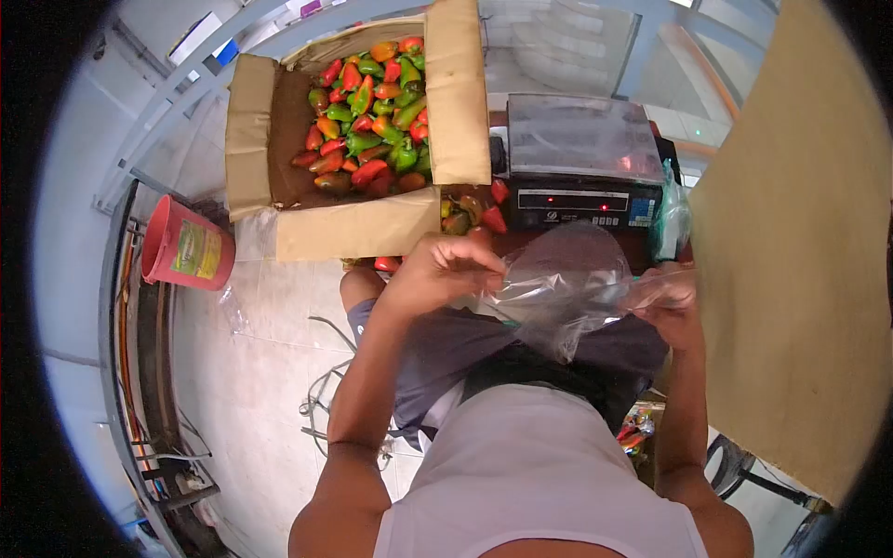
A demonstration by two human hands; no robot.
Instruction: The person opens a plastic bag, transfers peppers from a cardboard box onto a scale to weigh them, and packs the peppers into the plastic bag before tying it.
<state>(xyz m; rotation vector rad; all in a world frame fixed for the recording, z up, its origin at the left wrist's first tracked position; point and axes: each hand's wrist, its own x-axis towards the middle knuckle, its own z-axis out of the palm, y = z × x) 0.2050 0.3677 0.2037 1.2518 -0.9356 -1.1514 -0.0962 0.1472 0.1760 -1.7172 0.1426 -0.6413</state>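
Note:
Between my two hands, over my lap, stretches a clear plastic bag (567, 284). My left hand (446, 272) pinches one side of it between thumb and fingers. At the opposite side my right hand (665, 296) grips the bag, its fingers partly covered by the film. No contents show inside the bag. Just beyond my hands is a digital scale (584, 153) with a flat metal pan and lit red digits. Left of the scale, an open cardboard box (358, 221) holds many red, green and orange peppers (372, 116).
Several loose peppers (470, 212) lie between box and scale. A red bucket (191, 244) stands at far left. Green strapping (321, 400) is on the tiled floor. A tall cardboard panel (800, 251) rises close on my right. A greenish plastic bag (673, 219) hangs beside the scale.

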